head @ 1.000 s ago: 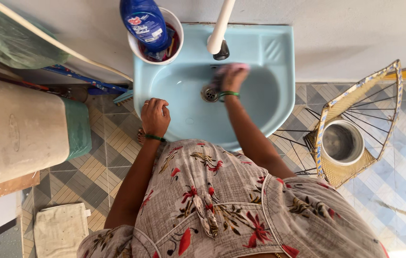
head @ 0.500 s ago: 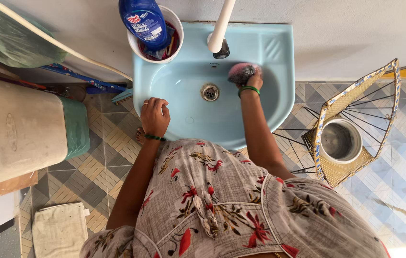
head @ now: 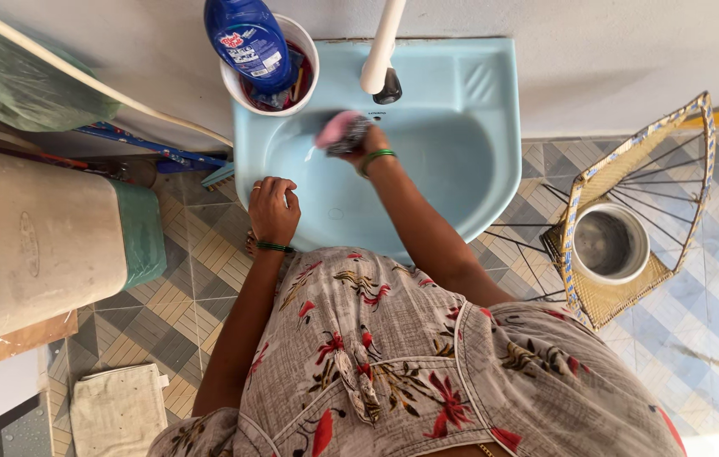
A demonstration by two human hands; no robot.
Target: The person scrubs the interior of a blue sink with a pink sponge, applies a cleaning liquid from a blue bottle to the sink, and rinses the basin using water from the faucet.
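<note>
Right hand (head: 365, 140) on pink scrubber (head: 338, 131), apparently.

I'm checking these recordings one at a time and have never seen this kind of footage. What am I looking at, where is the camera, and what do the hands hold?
There is no machine here: a person wears one camera on the head, so the picture looks straight down past a flowered dress to their own two hands. The right hand grips a pink and grey scrubbing pad and presses it against the inside of a light blue wall basin, just below the white tap. The left hand holds nothing and rests on the basin's near left rim. On the basin's back left corner stands a white cup with a blue plastic bottle in it.
</note>
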